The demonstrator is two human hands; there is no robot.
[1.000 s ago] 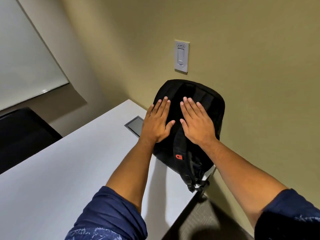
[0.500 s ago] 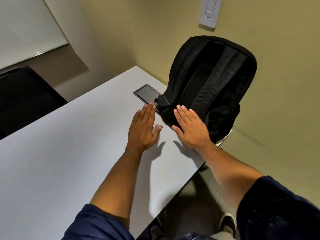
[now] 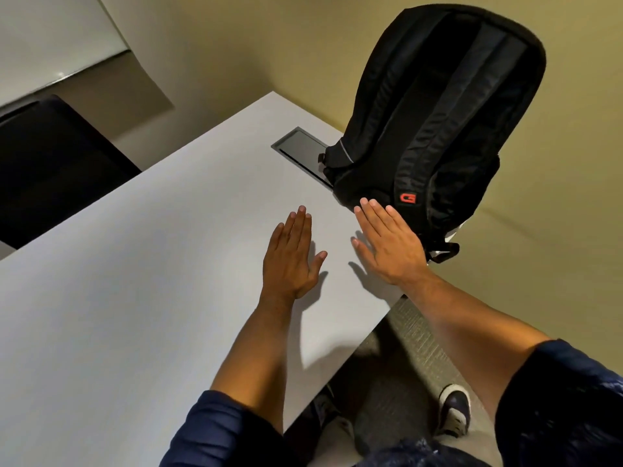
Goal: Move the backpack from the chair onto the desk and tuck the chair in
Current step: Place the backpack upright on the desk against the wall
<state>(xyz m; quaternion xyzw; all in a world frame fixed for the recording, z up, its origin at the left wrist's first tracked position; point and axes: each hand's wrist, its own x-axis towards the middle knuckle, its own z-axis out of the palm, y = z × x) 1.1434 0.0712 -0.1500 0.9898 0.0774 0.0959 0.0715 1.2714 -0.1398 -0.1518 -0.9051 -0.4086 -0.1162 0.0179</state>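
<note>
1 backpack [image 3: 435, 119]: upright at desk [image 3: 135, 281] far right corner | 1 hatch [image 3: 303, 153]: beside it | my left hand [image 3: 291, 261]: flat, empty | my right hand [image 3: 387, 244]: flat, empty, fingertips near backpack base

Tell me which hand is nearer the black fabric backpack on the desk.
Right. The right hand has fingertips at the black fabric backpack's base; the left hand lies flat, apart.
</note>
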